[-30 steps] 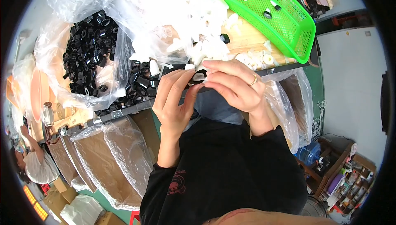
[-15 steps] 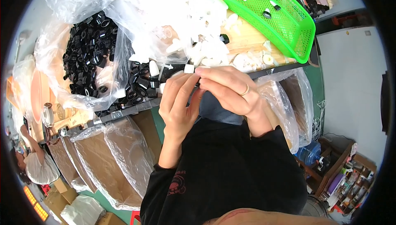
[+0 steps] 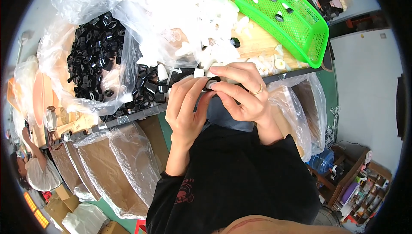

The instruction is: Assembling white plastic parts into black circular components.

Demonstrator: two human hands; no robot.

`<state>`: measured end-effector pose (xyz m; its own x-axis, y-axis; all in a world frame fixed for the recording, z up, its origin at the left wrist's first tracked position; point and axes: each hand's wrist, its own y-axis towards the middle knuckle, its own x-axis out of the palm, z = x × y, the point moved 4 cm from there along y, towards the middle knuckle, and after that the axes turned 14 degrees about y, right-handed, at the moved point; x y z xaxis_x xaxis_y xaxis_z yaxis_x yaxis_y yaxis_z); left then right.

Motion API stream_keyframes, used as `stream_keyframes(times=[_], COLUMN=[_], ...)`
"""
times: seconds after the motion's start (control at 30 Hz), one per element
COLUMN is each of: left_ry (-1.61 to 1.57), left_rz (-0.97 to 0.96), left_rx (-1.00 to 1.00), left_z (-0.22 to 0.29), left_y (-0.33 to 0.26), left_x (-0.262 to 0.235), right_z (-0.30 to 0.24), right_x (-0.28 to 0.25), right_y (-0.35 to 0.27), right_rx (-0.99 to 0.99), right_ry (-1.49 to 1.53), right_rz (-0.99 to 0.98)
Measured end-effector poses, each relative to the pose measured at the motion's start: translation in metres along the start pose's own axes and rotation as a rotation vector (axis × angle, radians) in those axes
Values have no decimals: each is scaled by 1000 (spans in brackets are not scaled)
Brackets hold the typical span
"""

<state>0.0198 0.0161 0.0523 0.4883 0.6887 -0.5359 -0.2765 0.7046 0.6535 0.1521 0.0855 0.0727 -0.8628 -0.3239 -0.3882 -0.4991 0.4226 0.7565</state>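
Observation:
My left hand (image 3: 185, 109) and my right hand (image 3: 243, 91) meet at the table's near edge, both pinching one small black ring cap (image 3: 211, 82) with a white plug (image 3: 198, 73) on top of it. A ring sits on a finger of my right hand. A clear bag of black ring caps (image 3: 92, 58) lies to the left. A heap of white plastic plugs (image 3: 195, 15) in clear plastic lies just beyond my hands. Loose black caps (image 3: 148, 90) are scattered close to my left hand.
A green mesh basket (image 3: 296, 23) at the far right holds a few assembled black-and-white pieces. Brown boxes wrapped in clear plastic (image 3: 116, 165) stand below the table edge at left, another bag (image 3: 296, 109) at right. Another person (image 3: 36, 171) sits far left.
My hands have stayed together at the table edge. The fingers shifted around the small piece, and the white plug now shows on top of the black cap.

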Motion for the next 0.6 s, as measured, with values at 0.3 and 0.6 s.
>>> stream_keyframes(times=[0.3, 0.6], left_ry=[0, 9], left_rz=[13, -76], left_rx=[33, -67], left_z=[-2, -18], left_y=[1, -4], left_x=[5, 5], right_z=[8, 27], right_x=[1, 15], right_y=[-2, 1], right_rx=[39, 236], right_ry=[17, 255], right_rz=[9, -142])
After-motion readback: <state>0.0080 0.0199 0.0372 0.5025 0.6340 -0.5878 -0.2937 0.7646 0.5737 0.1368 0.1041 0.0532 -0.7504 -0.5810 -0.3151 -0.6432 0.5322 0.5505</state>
